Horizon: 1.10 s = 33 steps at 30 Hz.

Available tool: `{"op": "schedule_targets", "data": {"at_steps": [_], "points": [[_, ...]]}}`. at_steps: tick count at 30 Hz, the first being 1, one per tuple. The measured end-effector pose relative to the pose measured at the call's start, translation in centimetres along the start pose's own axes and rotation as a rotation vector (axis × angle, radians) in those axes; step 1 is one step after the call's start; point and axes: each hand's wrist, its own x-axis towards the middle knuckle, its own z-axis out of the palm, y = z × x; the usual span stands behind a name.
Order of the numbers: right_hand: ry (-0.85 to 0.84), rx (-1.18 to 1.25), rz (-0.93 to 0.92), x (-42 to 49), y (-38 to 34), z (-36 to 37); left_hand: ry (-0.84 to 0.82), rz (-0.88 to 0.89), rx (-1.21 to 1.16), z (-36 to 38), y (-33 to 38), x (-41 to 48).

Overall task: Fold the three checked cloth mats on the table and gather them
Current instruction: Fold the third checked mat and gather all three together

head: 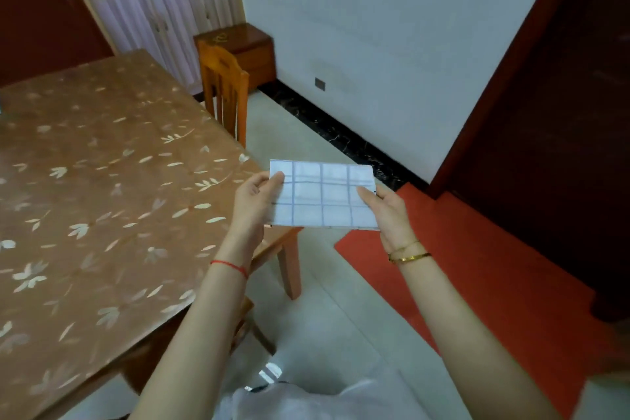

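The checked mat (pixel 324 196) was white with thin blue lines, and it was a small flat rectangle. It was up in the air in front of me, just past the corner of the bench (pixel 102 198), not on it. I could not tell how many layers it had.

My left hand (pixel 254 201) pinched its left edge, thumb on top and fingers under. My right hand (pixel 388 211) pinched its right edge the same way.

A red string (pixel 230 266) was on my left wrist and gold bangles (pixel 409 254) were on my right wrist.

The bench had a brown cover with pale flowers. A wooden chair (pixel 223 85) stood at its far side. Under the mat were the pale floor (pixel 306 334) and a red rug (pixel 477 266).
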Motion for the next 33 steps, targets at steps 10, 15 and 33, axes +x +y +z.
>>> {"op": "schedule_targets", "data": {"at_steps": [10,15,33], "points": [[0.176,-0.065,-0.095,2.3,-4.3,-11.2,-0.097,0.077,0.064,12.9,1.7,2.0],[0.236,-0.090,-0.116,5.3,-4.5,-14.0,-0.123,0.078,0.119,17.3,1.4,5.2],[0.221,-0.094,-0.048,32.1,-9.5,-16.3,-0.160,-0.007,0.045,27.7,4.2,28.8]]}}
